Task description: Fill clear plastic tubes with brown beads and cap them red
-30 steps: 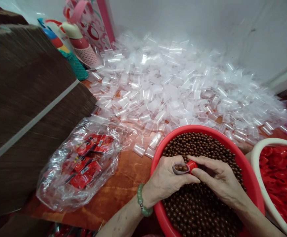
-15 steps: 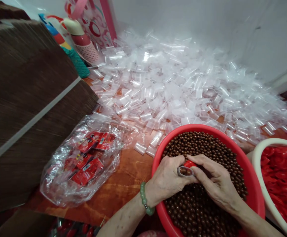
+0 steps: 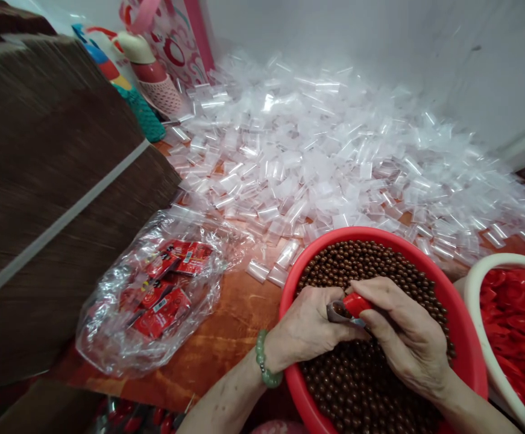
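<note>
From where I sit, far away, I see both hands over the near part of the red tub (image 3: 471,355). My left hand (image 3: 305,328) is curled closed around a small clear tube (image 3: 334,311), with its thumb and fingers on the sides. I can see a brown ball or two in the tube's open end. My right hand (image 3: 402,337) pinches a small red cap (image 3: 356,305) between thumb and finger, right by that open end. I can't tell if the cap is in the tube at all.

Under the hands, the tub is full of loose brown balls (image 3: 366,386). To the right is a white tub (image 3: 472,283) with lots of red pieces (image 3: 515,319). On the far side, a big pile of clear tubes (image 3: 316,163) lies on the tabletop (image 3: 239,313).

I think a few things could go wrong. If I tip the tube, the balls may roll out. If I squeeze too hard, its soft-looking mouth may bend, and the cap may sit crooked. If my pinch slips, the cap may drop among the balls.
</note>
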Motion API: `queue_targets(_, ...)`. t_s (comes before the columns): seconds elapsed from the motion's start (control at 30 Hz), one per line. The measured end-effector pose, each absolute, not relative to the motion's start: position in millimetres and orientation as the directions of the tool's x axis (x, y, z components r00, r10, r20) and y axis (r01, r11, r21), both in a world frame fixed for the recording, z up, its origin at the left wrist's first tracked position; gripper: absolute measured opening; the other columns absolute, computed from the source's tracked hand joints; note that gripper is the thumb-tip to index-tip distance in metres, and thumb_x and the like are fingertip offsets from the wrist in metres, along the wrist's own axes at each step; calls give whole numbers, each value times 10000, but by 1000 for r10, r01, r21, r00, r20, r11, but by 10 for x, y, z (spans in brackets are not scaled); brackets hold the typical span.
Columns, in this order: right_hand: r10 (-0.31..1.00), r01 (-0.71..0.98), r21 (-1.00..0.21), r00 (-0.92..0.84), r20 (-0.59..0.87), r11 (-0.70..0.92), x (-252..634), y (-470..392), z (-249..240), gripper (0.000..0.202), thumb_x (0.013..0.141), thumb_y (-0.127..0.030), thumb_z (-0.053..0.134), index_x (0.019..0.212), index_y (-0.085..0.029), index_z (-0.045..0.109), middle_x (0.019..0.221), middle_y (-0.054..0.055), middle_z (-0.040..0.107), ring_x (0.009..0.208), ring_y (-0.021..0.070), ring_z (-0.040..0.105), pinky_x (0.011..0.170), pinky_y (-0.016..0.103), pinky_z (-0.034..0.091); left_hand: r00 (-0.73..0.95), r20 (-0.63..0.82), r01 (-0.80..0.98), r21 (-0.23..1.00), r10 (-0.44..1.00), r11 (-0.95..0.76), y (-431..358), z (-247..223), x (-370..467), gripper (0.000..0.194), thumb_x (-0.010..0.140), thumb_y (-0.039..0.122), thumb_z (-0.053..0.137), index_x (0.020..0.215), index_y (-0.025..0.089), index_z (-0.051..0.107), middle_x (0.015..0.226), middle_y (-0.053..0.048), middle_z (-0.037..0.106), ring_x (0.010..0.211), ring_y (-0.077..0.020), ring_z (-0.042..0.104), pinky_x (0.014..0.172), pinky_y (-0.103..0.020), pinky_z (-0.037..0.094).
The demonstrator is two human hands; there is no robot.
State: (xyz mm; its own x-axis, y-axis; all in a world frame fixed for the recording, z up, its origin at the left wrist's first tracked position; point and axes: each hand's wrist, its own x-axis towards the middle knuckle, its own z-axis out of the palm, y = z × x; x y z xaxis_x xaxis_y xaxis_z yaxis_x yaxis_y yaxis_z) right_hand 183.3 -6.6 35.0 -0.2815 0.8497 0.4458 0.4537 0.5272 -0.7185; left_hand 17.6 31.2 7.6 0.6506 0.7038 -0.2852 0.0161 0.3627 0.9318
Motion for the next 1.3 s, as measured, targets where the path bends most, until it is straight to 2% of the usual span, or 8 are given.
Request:
queue_targets(0.13,833,459,-697,-357,423,551,1818,-50,344,462,924,-26,517,1342,-220,541,1089,80,629,1014,164,624,852,276,559,738,-213,-67,921,640,384,324,79,165,249,729,378,764,775,146,684,714,35,503,697,-121,443,705,-222,406)
queue_targets(0.53,857,568,-668,-464,223,481,1908,-33,463,410,967,-76,482,1338,-249,519,1130,61,618,1032,134,622,887,229,537,742,-230,87,965,630,249,332,4,134,303,742,426,759,706,127,719,628,31,564,649,-122,501,622,-198,416)
queue_targets(0.67,840,592,-618,-491,232,517,1931,-46,468,403,976,-103,471,1350,-252,498,1170,64,641,1074,148,627,930,254,535,762,-207,55,965,614,257,332,-17,134,290,749,387,755,669,121,673,614,35,531,624,-101,463,595,-191,392)
queue_targets(0.77,819,637,-528,-519,246,562,1903,-76,439,487,988,-278,508,1448,-175,386,1285,137,609,1181,216,592,988,333,524,779,-241,9,928,578,373,344,-18,131,352,739,436,756,651,129,608,567,54,478,526,-70,404,508,-186,354)
queue_targets(0.87,814,693,-432,-527,242,577,1847,-95,353,823,899,-521,600,1504,-78,261,1365,227,539,1263,320,525,999,453,514,762,-355,23,850,541,527,357,3,137,424,718,525,745,652,140,580,508,48,501,435,-73,429,436,-193,364)
queue_targets(0.93,815,722,-378,-505,283,579,1803,-94,277,926,843,-562,653,1498,-51,246,1341,253,541,1242,357,523,976,514,507,734,-393,12,823,554,568,359,14,148,450,680,537,769,616,142,563,492,37,513,432,-77,449,429,-192,370)
queue_targets(1.17,770,786,-180,-485,414,591,1684,-58,138,753,839,-287,596,1465,-11,280,1127,226,636,1000,333,605,840,524,501,721,-363,-101,788,590,608,334,5,191,384,662,460,794,659,131,598,605,14,595,563,-104,521,548,-217,411)
queue_targets(1.3,711,782,-84,-510,483,618,1694,-47,108,740,812,-264,546,1454,17,308,1068,212,662,954,307,628,811,471,504,731,-373,-107,764,571,636,319,30,202,403,625,438,817,590,132,557,566,27,550,560,-97,478,558,-226,392)
